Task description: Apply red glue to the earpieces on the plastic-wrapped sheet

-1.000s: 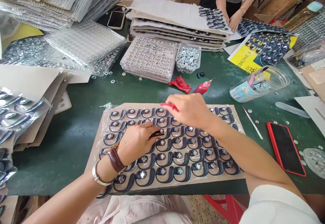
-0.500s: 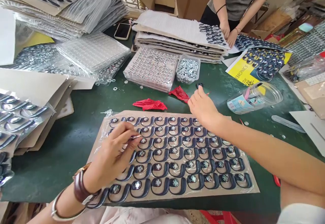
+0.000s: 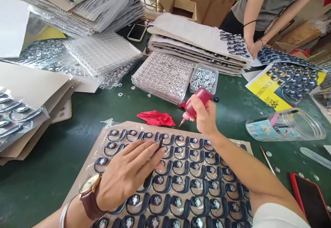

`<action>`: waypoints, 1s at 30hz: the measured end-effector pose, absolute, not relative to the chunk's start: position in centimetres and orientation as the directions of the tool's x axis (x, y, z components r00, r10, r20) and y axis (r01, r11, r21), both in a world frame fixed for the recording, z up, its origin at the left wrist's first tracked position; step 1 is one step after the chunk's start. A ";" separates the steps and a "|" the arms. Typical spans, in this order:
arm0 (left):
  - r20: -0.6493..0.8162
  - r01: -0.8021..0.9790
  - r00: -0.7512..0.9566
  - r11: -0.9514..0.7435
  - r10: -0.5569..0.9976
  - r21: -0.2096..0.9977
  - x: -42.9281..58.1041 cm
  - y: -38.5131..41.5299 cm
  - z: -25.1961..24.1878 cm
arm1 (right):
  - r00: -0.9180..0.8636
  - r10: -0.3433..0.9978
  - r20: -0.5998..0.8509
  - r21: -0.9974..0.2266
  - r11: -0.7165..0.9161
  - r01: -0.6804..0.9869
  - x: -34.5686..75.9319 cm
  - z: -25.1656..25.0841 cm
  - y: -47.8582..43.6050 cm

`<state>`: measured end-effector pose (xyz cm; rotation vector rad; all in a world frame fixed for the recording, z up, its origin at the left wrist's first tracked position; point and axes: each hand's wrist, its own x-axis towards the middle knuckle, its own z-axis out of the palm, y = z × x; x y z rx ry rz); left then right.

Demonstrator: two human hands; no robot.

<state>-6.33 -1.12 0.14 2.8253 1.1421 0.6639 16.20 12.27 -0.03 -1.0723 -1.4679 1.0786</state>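
Note:
My right hand [image 3: 206,117] grips a small red squeeze bottle [image 3: 202,99], its fine nozzle tilted down to the left above the work sheet's far edge. My left hand [image 3: 129,173] is over a brown card sheet [image 3: 85,167], fingers stretched together, with a thin dark tool [image 3: 160,142], possibly tweezers, between fingers and thumb. Rows of black curved pieces [image 3: 179,204], each with a shiny round silver stud, lie on the card under clear film. A crumpled red cloth [image 3: 156,118] lies just beyond it. Another red scrap [image 3: 182,105] is partly behind the bottle.
Behind stand a stack of stud sheets [image 3: 161,76] and a clear tub of metal washers [image 3: 204,79]. A clear jar [image 3: 305,126] lies on its side at right, near a red-edged phone [image 3: 311,195]. Card stacks rise at left. A co-worker's hands [image 3: 254,49] touch sheets at back right.
My right hand has gone from reaching across the table to holding the red bottle raised. My left hand has flattened, with the dark tool now showing. The view has shifted.

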 end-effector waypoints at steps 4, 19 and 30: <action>0.452 0.633 0.615 -0.746 0.646 0.205 -5.9 -0.6 -0.6 | -0.214 0.977 -0.002 -0.997 -0.017 -0.071 14.5 -2.4 11.4; 0.491 0.626 0.626 -0.766 0.606 0.146 -4.6 -0.3 -1.0 | -0.305 0.940 0.152 -0.953 0.221 0.208 14.6 -4.1 9.1; 0.501 0.622 0.635 -0.774 0.588 0.119 -4.4 -0.7 -0.7 | -0.319 0.911 0.261 -0.901 0.349 0.258 14.4 -3.7 9.1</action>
